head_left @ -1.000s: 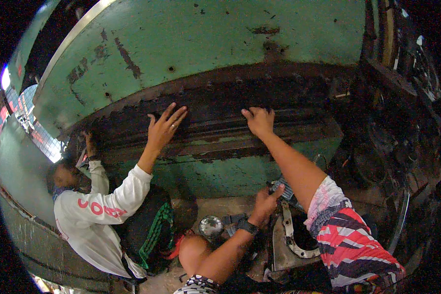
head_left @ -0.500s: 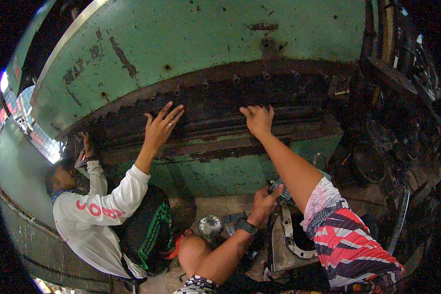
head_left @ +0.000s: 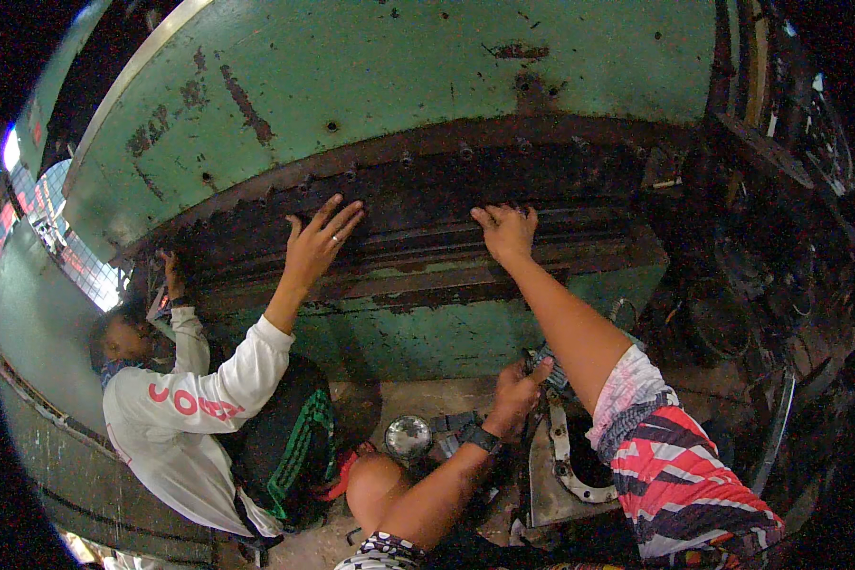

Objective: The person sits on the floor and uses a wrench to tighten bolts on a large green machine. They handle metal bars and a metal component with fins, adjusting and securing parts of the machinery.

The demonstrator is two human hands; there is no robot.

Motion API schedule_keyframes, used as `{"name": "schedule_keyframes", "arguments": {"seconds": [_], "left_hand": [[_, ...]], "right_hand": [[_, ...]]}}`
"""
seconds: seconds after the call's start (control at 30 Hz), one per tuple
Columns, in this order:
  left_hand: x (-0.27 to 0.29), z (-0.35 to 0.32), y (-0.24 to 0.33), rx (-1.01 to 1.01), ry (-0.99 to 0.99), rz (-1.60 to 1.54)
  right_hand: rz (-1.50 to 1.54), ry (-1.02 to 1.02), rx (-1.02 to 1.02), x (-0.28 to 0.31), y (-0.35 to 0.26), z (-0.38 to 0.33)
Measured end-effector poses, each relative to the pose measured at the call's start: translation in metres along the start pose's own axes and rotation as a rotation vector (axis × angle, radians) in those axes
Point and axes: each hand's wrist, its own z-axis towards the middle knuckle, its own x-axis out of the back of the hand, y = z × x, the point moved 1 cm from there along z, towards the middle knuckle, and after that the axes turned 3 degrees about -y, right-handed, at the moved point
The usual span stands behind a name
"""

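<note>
My right hand (head_left: 507,234) lies against the long dark metal bar (head_left: 418,198) at the foot of the green machine panel. Its thumb stands apart and the other fingers bend on the bar, holding nothing. Lower down, my left hand (head_left: 517,391), its wrist in a dark watch (head_left: 484,438), is closed beside a grey-green thing (head_left: 562,374). What the fingers grip is mostly hidden. Left of my right hand, a co-worker's hand (head_left: 321,237) wearing a ring rests spread on the same bar. The co-worker's other hand (head_left: 172,275) is up at the bar's far left end.
A big green panel (head_left: 399,66) with a row of bolts beneath it rises ahead. Under the bar is a green base (head_left: 399,337). A round shiny lamp-like thing (head_left: 408,438) and a metal piece with a curved cutout (head_left: 565,465) lie below. The co-worker (head_left: 180,418) crouches at left.
The whole view has shifted slightly. My hands keep their places, the right on the bar and the left low down. The co-worker's head has turned a little.
</note>
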Motion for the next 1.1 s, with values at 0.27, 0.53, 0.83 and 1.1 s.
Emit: {"name": "schedule_keyframes", "arguments": {"seconds": [0.27, 0.53, 0.83, 1.1], "left_hand": [[-0.003, -0.002, 0.015, 0.065, -0.086, -0.12], [-0.001, 0.009, 0.017, 0.102, -0.057, 0.116], [-0.003, 0.019, -0.023, 0.04, -0.134, -0.045], [-0.014, 0.024, -0.011, -0.159, 0.031, 0.221]], "right_hand": [[-0.001, -0.019, 0.015, 0.005, 0.007, 0.004], [0.095, -0.14, -0.154, 0.005, 0.005, 0.016], [0.074, -0.076, -0.052, -0.028, 0.032, 0.012], [0.004, -0.009, -0.076, -0.03, 0.036, 0.022]]}}
